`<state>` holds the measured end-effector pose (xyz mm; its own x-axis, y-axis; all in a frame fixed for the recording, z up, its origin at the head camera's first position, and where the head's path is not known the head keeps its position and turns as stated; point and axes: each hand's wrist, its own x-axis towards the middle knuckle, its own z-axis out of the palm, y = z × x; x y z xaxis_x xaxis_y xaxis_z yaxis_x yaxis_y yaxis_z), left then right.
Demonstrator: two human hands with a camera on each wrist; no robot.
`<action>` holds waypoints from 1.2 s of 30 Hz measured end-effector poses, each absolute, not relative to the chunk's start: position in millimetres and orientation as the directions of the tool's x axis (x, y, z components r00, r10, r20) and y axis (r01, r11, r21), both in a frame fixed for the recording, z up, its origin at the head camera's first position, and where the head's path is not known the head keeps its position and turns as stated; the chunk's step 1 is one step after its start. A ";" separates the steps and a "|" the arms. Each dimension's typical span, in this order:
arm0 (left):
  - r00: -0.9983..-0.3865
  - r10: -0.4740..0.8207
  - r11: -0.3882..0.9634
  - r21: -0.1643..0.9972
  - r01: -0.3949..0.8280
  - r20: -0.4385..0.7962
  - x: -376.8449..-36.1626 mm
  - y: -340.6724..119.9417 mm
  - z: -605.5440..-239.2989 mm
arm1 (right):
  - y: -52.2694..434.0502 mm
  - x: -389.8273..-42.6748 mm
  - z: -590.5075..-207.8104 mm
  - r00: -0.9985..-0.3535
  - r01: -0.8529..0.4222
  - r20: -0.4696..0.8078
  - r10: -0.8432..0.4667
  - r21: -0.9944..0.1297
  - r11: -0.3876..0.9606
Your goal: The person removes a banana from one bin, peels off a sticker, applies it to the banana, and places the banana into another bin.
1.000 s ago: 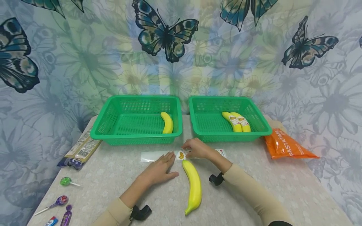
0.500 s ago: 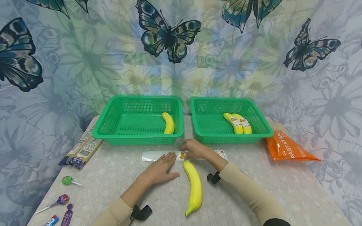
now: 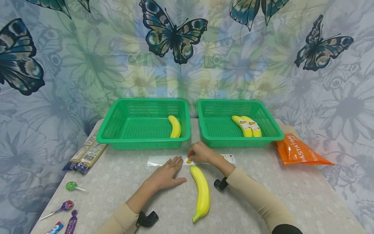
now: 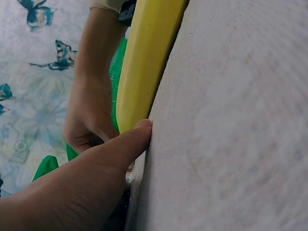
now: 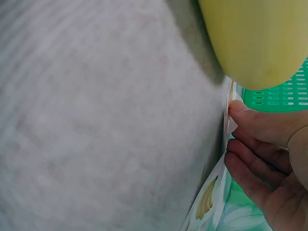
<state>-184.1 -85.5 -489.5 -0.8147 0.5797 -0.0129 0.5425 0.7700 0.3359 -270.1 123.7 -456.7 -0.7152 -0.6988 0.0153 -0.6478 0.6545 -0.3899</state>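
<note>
Yellow banana (image 3: 201,195) lies on worktop (image 3: 239,211), just short of label strip (image 3: 157,161). Left hand (image 3: 167,175) rests on strip, fingers outstretched; right hand (image 3: 203,153) pinches banana-print label (image 3: 187,161) in fingers. Label could crease or tear if tugged sharply; strip could slide if left hand bears lightly. Green baskets (image 3: 143,143) beyond.

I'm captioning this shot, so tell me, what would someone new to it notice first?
Probably the dark butterflies on the pale backdrop, then the two green baskets side by side toward the back of the table. After that, the bright banana lying front and centre. Just beyond its tip, the left hand rests on the label strip while the right hand pinches a label.
</note>
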 end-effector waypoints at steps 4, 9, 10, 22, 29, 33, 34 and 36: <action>-0.815 0.580 0.771 0.329 0.545 -0.009 -183.9 -84.9 -489.3 | 123.2 -269.8 -456.3 -0.738 -0.616 0.002 -0.675 -0.410 0.673; -0.811 0.585 0.767 0.332 0.549 -0.012 -183.1 -83.8 -489.0 | 125.1 -266.7 -456.4 -0.747 -0.619 0.034 -0.664 -0.403 0.674; -0.810 0.586 0.767 0.333 0.549 -0.013 -182.8 -83.7 -488.9 | 125.7 -265.5 -455.8 -0.749 -0.619 0.045 -0.661 -0.402 0.675; -0.813 0.582 0.765 0.332 0.553 0.013 -183.7 -85.4 -489.4 | 138.3 -245.6 -441.3 -0.747 -0.652 0.210 -0.631 -0.415 0.634; -0.820 0.572 0.765 0.349 0.541 0.017 -183.9 -86.0 -489.4 | 154.1 -232.3 -427.5 -0.765 -0.640 0.283 -0.579 -0.436 0.633; -0.814 0.579 0.760 0.339 0.555 0.034 -184.1 -85.8 -490.4 | 161.3 -223.7 -419.3 -0.818 -0.573 0.295 -0.494 -0.500 0.650; -0.813 0.581 0.759 0.332 0.560 0.042 -184.1 -85.5 -490.5 | 162.8 -221.6 -417.9 -0.831 -0.554 0.290 -0.475 -0.519 0.651; -0.812 0.580 0.759 0.322 0.565 0.057 -184.1 -84.6 -490.3 | 165.3 -218.0 -415.7 -0.857 -0.512 0.268 -0.441 -0.553 0.658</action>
